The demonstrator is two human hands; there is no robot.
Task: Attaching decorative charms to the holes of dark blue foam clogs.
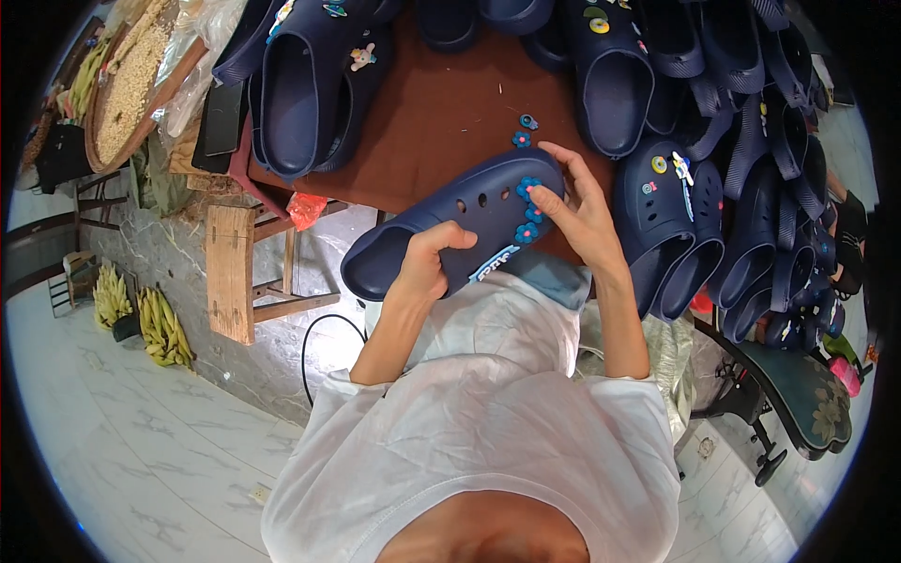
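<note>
A navy blue foam clog [441,211] is held between my two hands above the near edge of the brown table, its toe pointing right. My left hand [428,263] is closed on the clog's near side, thumb across the upper by the vent holes. My right hand [577,208] grips the toe, its thumb pressing on blue flower charms [528,208] with pink centres. A light blue and white charm [493,265] sits along the clog's near side. Just beyond the toe, a loose blue flower charm [521,139] and a small round charm [528,121] lie on the table.
Navy clogs [298,108] stand at the table's far left, and many more [657,192] are piled along the right, some with charms. A dark phone [223,120] lies at the left edge. A wooden stool [231,272] stands left below; a dark green chair seat [798,389] is at right.
</note>
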